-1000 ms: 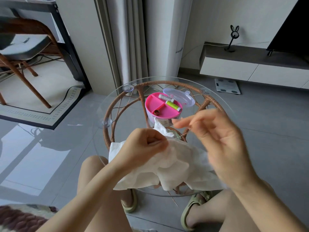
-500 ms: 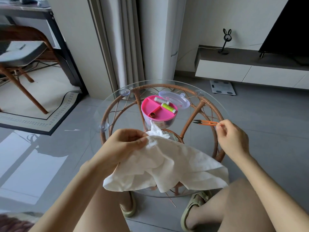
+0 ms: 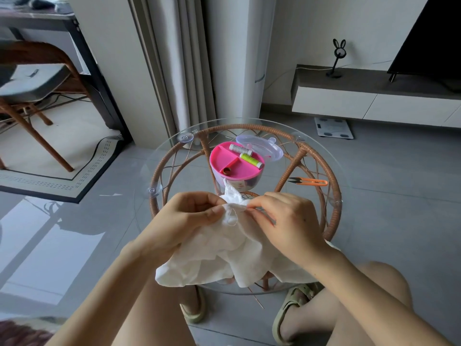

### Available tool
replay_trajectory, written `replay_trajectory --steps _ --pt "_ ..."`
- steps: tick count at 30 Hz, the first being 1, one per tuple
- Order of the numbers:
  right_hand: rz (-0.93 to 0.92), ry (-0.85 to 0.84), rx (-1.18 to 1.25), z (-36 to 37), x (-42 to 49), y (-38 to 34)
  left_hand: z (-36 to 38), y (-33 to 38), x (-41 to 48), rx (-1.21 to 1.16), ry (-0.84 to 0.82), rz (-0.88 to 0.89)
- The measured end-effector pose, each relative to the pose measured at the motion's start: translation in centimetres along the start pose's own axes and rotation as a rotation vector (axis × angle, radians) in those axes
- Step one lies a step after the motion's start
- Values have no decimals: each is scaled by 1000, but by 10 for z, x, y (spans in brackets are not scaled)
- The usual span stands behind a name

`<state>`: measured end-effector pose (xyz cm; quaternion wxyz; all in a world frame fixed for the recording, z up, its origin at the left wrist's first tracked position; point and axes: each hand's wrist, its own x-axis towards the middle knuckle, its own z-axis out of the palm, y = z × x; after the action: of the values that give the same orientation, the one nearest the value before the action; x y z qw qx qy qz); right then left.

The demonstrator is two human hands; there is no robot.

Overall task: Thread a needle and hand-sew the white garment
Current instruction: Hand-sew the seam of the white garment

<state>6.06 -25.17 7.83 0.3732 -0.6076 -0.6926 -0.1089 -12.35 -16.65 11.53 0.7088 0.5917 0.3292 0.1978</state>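
1. Sewing under way at a round glass-topped rattan side table [image 3: 333,156], viewed from above over bare knees.
2. Left hand [image 3: 189,216] clenched on a bunched fold of the crumpled white cloth garment [image 3: 224,258], thumb pressed down on the fabric.
3. Right hand [image 3: 289,221] just beside it, fingertips pinching the same fold of the white cloth garment; any needle between them too small to make out.
4. Thin loop of white thread [image 3: 233,217] lying on the cloth between the two hands.
5. Garment draped over the near edge of the glass, top raised in both hands, lower folds hanging past the rim toward the knees.
6. Round pink plastic sewing box [image 3: 234,167] standing on the glass just behind the garment, its tray divided into compartments.
7. White thread spool [image 3: 240,149] and lime-green thread spool [image 3: 250,160] side by side in the far compartment; small brown item [image 3: 227,171] in the near one, too small to identify.
8. Clear plastic lid [image 3: 264,147] tilted against the far right side of the box.
9. Orange-handled thread snips [image 3: 311,181] flat on the glass to the right, well apart from both hands.
10. Pair of olive-green sandals [image 3: 291,305] on the grey tiled floor [image 3: 399,196] beneath the table.
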Motion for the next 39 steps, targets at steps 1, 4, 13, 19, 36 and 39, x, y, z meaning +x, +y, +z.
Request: replay_trajectory --steps 1,4,13,19,36,39 --pt "-4 7 -12 -1 0 1 0 1 0 4 7 -4" --pt "7 50 -47 -13 4 2 1 1 0 43 32 -10" --pt "200 234 71 -75 17 -16 8 -5 2 215 95 15" --pt "186 -509 737 -94 16 -42 8 -2 -1 89 -27 28" --pt "414 -365 401 -29 5 -12 8 -14 2 309 8 16" --pt "421 -362 411 -29 -1 -13 11 -16 3 236 16 4"
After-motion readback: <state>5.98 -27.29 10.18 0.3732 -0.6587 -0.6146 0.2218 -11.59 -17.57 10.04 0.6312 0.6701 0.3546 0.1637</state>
